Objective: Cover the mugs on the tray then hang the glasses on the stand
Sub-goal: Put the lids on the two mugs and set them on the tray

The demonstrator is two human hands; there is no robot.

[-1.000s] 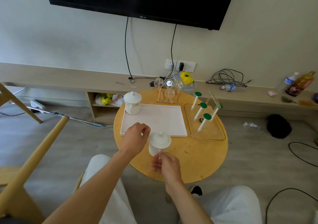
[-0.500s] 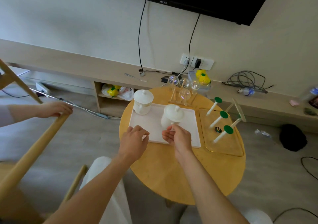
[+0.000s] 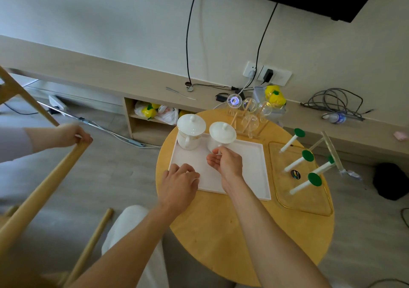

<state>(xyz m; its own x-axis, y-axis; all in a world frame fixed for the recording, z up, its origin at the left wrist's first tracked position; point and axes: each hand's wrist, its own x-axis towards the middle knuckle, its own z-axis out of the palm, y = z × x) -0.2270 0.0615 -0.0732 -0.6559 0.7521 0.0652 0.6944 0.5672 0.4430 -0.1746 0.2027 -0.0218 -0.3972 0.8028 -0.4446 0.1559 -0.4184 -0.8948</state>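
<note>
Table point(image 3: 221, 232), round and wooden, carries everything we need: the white tray point(image 3: 250, 168) across its far middle, a clear stand point(image 3: 303, 201) with green-capped pegs along the right edge, and the glasses point(image 3: 250, 110) on a small wooden rack at the far edge.

Two lidded mugs are at the tray's far-left corner. One mug point(image 3: 190, 130) sits flat there. Our right hand point(image 3: 225, 162) has the second mug point(image 3: 221, 136) just beside it, thumb and fingers clamped on its handle. Our left hand point(image 3: 179, 181) rests with loosely curled fingers on the tray's near-left corner, holding nothing that we can see.

To do this step well, we judge that the second mug should go down level, with a small gap from the first so the two do not knock, and its lid should stay square while we let go of the handle. The left hand is well placed to steady the tray. The glasses come after.

Hard to make out: whether the second mug's base already touches the tray, since our hand covers it. The glasses overlap and glare, so we cannot count them surely. Someone else's hand point(image 3: 70, 134) grips a wooden pole at the left, the rest of that person cut off.
</note>
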